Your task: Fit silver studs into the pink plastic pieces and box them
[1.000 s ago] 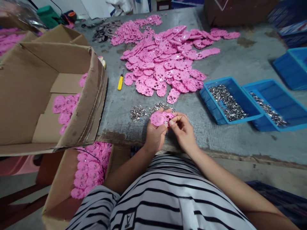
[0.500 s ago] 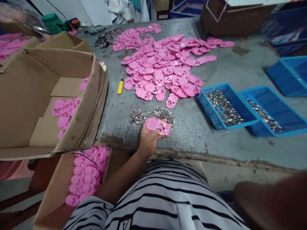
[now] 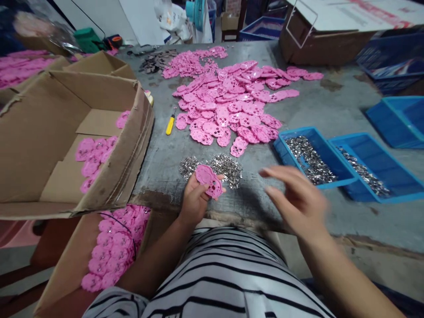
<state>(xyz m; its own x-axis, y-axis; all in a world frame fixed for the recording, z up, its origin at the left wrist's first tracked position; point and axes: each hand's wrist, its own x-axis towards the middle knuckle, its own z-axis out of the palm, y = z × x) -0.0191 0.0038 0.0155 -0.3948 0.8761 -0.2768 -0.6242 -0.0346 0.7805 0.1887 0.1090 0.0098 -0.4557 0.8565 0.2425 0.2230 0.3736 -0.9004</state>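
My left hand (image 3: 194, 198) grips a pink plastic plate (image 3: 209, 180) with holes at one end, the thumb lying on its face. Just behind it on the table are two small heaps of shiny metal parts, a smaller heap (image 3: 188, 167) and a larger heap (image 3: 228, 169). My right hand (image 3: 298, 201) hangs over the table edge to the right, slightly blurred, thumb and fingers apart with nothing between them. Beyond both hands spreads a big pile of similar pink plates (image 3: 232, 101).
At the left stands a cardboard box (image 3: 109, 95) with several pink pieces inside; a lower carton (image 3: 66, 265) holds many more. A yellow screwdriver (image 3: 170, 125) lies beside the pile. Blue trays (image 3: 288, 159) with metal parts stand at the right, near a brown carton (image 3: 318, 48) farther back.
My right hand has come up over the table from the lower right. The pink plate in my left hand has shifted slightly left and now tilts downward to the right.
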